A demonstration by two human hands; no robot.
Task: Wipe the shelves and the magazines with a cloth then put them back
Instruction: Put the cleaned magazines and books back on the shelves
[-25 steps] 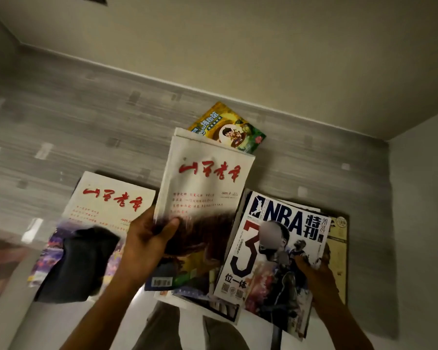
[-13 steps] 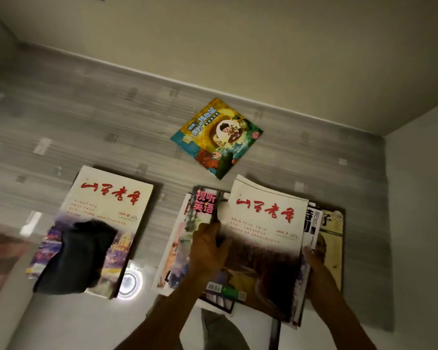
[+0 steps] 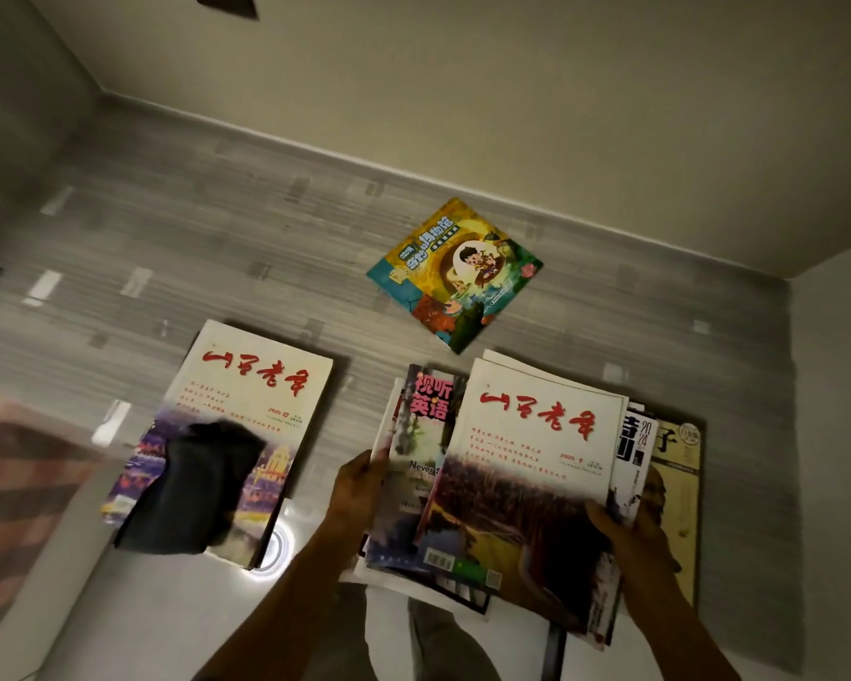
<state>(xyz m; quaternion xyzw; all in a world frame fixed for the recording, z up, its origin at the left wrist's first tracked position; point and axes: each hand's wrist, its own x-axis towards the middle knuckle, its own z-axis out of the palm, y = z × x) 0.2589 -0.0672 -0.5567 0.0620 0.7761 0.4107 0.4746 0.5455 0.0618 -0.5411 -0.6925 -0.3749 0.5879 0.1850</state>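
A fanned bundle of magazines (image 3: pixel 526 464) hangs over the floor, topped by a white one with red calligraphy. My left hand (image 3: pixel 357 489) grips the bundle's left edge, over a magazine with pink characters (image 3: pixel 426 435). My right hand (image 3: pixel 630 523) grips the right edge, thumb on the top cover. A dark cloth (image 3: pixel 197 489) lies crumpled on a second white magazine (image 3: pixel 246 410) atop a small pile at the left. A yellowish magazine (image 3: pixel 679 474) lies under the bundle's right side.
A colourful children's book (image 3: pixel 455 272) lies alone on the grey floor (image 3: pixel 217 248) near the wall's baseboard. A blurred reddish striped thing (image 3: pixel 16 484) fills the left edge. A round lit ring (image 3: pixel 276 552) glows beside the left pile. My legs show below the bundle.
The white red-lettered magazine went from my left hand onto the right-hand bundle, covering the NBA cover. Both hands now grip the bundle's sides. The children's book is uncovered.
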